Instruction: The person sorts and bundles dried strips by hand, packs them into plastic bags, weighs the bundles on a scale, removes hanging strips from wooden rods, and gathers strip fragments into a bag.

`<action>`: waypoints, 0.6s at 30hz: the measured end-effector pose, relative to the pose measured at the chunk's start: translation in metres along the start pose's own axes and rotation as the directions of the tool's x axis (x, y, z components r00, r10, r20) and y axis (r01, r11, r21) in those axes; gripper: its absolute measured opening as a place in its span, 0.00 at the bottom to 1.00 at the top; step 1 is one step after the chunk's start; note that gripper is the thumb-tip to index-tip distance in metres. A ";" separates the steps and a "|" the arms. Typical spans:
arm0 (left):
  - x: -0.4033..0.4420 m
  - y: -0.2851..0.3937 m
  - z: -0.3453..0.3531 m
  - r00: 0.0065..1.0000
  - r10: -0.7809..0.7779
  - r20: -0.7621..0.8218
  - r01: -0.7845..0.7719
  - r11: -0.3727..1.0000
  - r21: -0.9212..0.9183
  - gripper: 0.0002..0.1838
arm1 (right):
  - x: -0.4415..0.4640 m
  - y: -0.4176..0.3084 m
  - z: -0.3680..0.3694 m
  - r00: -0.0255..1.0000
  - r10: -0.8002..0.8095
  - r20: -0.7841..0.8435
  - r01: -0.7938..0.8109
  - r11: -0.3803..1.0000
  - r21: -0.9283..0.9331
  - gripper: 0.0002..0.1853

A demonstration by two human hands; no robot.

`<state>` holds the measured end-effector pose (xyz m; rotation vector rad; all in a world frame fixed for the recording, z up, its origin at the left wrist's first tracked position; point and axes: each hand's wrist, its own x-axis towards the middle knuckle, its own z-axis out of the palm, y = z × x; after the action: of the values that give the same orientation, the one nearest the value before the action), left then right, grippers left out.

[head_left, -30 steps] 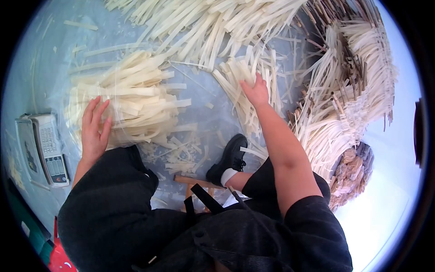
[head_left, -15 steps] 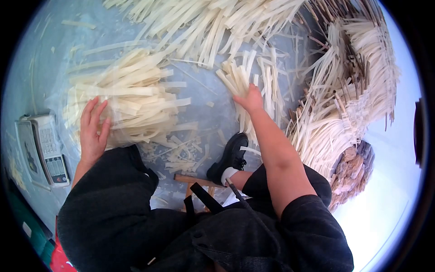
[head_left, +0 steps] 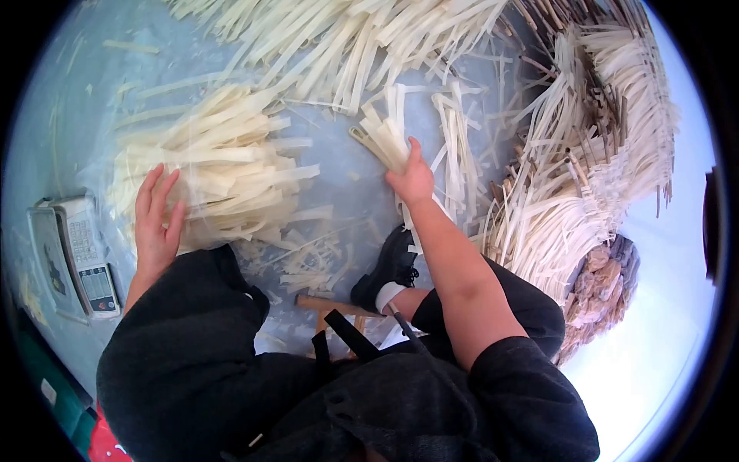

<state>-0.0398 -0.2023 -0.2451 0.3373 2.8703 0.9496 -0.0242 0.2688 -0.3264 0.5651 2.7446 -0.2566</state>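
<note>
Pale, flat dried strips lie all over the grey floor. My right hand [head_left: 412, 175] is closed round a small bunch of strips [head_left: 389, 137], which fans out beyond the fingers. My left hand [head_left: 158, 219] rests with fingers apart against a large bundle of strips [head_left: 223, 165], which sits in or on clear plastic. A loose handful of strips [head_left: 457, 146] lies just right of my right hand. What these strips are made of I cannot tell for certain.
A digital scale [head_left: 83, 246] stands at the left. Long strips [head_left: 346, 46] spread across the back, and stacked strips with brown stalk ends [head_left: 616, 131] curve down the right. Small scraps [head_left: 308, 262] litter the floor before a wooden stool [head_left: 331, 304]. My black shoe [head_left: 389, 266] is near the middle.
My right hand has drawn slightly left and towards me, and the bunch in it has come away from the strips at its right. My left hand has barely moved.
</note>
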 end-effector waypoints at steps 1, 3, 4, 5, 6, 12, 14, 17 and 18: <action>0.001 0.002 -0.002 1.000 0.010 -0.006 -0.010 1.000 -0.017 0.23 | 0.000 -0.004 -0.003 0.998 0.044 0.034 -0.045 0.998 0.043 0.43; 0.001 0.007 -0.005 1.000 -0.009 0.001 0.009 1.000 -0.029 0.23 | -0.002 -0.005 -0.005 0.994 0.089 0.062 -0.094 0.992 0.087 0.42; 0.003 0.009 -0.008 0.999 -0.033 0.000 0.033 0.999 -0.043 0.24 | -0.002 -0.004 -0.008 0.997 0.057 0.057 -0.062 0.994 0.085 0.41; 0.004 0.010 -0.011 0.999 -0.032 -0.009 0.032 0.999 -0.041 0.24 | -0.001 -0.004 -0.010 0.998 0.022 0.051 -0.026 0.996 0.083 0.40; 0.005 0.011 -0.014 0.999 -0.005 -0.034 0.004 1.000 -0.020 0.23 | -0.003 -0.003 -0.013 0.999 0.017 0.049 -0.022 0.996 0.085 0.40; 0.025 0.032 -0.065 0.977 0.116 -0.181 -0.104 0.992 0.071 0.20 | -0.024 0.021 -0.053 0.999 0.016 0.037 -0.023 0.977 0.212 0.39; 0.038 0.047 -0.091 0.967 0.189 -0.172 -0.186 0.982 0.036 0.19 | -0.025 0.043 -0.064 0.984 0.001 -0.180 0.076 0.905 0.418 0.40; 0.064 0.090 -0.129 0.958 0.267 -0.109 -0.272 0.962 -0.030 0.18 | -0.040 0.032 -0.131 0.966 0.024 -0.256 0.137 0.795 0.592 0.41; 0.072 0.110 -0.142 0.957 0.287 -0.033 -0.289 0.953 -0.092 0.18 | -0.045 0.030 -0.150 0.952 0.024 -0.306 0.186 0.747 0.638 0.41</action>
<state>-0.1133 -0.1811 -0.0680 0.7585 2.8295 1.1356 -0.0148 0.3156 -0.1748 0.6942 2.9185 -1.3132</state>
